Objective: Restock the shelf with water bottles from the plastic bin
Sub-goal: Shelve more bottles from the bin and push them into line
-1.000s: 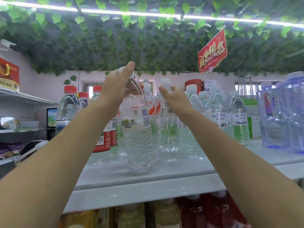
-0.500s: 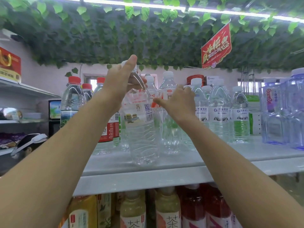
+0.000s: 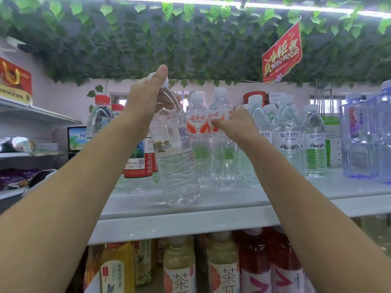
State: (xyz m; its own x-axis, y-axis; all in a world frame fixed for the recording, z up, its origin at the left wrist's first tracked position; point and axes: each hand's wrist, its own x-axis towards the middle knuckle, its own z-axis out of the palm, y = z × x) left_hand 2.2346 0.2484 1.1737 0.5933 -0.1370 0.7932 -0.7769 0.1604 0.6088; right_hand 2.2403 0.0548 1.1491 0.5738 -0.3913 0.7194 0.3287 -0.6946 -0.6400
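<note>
Water bottle [image 3: 177, 166], clear with a white cap and a pale label bearing a barcode, is at the front edge of the white shelf [image 3: 190, 225], left of its middle. Its cap leans a little to the left. Its base is down at the shelf board, but I cannot tell whether it rests there. The left hand [image 3: 146, 96] grips it at the neck, with the thumb up over the cap and the fingers curled round the shoulder.

Just behind and to the right, the right hand [image 3: 234, 123] holds an orange-labelled bottle [image 3: 221, 157] at label height, thumb on the front and fingers wrapped round the far side. A twin bottle [image 3: 197, 123] stands touching it on the left, right behind the held bottle.

Red-capped bottles [image 3: 99, 117] fill the shelf's left end. Bottles with blue-and-white labels [image 3: 288, 132] stand further right, and blue-tinted jugs [image 3: 357, 144] stand at the right end. Under the shelf's front edge are yellow-green tea bottles [image 3: 222, 263] and red drink bottles [image 3: 256, 261]. A red sign [image 3: 282, 53] hangs among green leaves [image 3: 148, 39] overhead.
</note>
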